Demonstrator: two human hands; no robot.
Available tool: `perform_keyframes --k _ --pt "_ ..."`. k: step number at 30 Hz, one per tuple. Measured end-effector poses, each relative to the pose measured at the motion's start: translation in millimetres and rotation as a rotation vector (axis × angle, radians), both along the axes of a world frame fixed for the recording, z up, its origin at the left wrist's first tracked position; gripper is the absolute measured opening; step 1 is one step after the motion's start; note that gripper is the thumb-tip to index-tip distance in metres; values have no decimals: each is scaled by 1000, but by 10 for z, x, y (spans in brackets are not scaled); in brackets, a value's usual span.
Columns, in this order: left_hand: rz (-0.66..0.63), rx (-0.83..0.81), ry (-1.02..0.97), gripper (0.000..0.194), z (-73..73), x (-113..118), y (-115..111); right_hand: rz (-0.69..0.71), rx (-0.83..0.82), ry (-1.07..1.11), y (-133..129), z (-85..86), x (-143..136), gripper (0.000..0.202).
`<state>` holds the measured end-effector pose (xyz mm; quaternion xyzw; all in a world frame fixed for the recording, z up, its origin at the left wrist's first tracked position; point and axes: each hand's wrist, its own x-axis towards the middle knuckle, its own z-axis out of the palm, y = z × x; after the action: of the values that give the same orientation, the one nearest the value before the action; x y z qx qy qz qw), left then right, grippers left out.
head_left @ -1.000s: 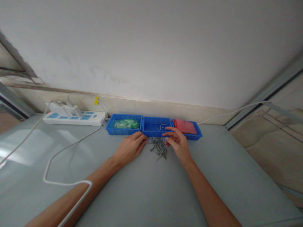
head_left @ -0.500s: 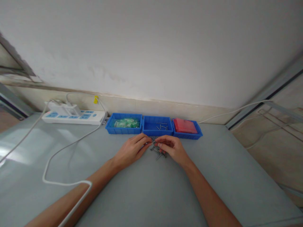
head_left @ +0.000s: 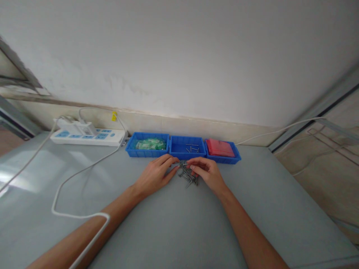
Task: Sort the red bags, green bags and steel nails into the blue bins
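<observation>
A small pile of metal screws (head_left: 187, 175) lies on the grey table in front of the middle blue tray (head_left: 186, 155). At the pile's left edge is my left hand (head_left: 157, 172), thumb and fingers apart, fingertips touching the screws. My right hand (head_left: 206, 172) curls over the pile from the right, its thumb and fingertips pinched; what is between them is too small to name. Several screws lie inside the middle tray. The left blue tray (head_left: 147, 153) holds green-and-white packets, and red packets (head_left: 220, 148) fill the right blue tray (head_left: 227, 160).
A white power strip (head_left: 112, 138) with plugged-in adapters (head_left: 81, 127) stands at the back left. Its white cable (head_left: 70, 214) loops across the table's left side and over my left forearm. Behind the trays rises a wall (head_left: 179, 74); a metal frame post (head_left: 308, 112) stands at right.
The thumb and fingers of my left hand have spread apart. My right hand has shifted slightly over the pile, showing more of the screws.
</observation>
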<state>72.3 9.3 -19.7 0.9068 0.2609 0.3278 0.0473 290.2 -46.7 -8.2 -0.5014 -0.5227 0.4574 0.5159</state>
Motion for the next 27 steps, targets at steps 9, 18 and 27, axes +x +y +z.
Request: perform_keyframes --k 9,18,27 --pt "37 -4 101 19 -128 -20 100 -176 76 7 35 -24 88 34" --pt "19 -24 127 18 -127 -16 108 -218 79 -26 61 -62 144 49" --pt "31 -27 122 21 -144 -20 118 -240 127 -51 56 -90 143 51"
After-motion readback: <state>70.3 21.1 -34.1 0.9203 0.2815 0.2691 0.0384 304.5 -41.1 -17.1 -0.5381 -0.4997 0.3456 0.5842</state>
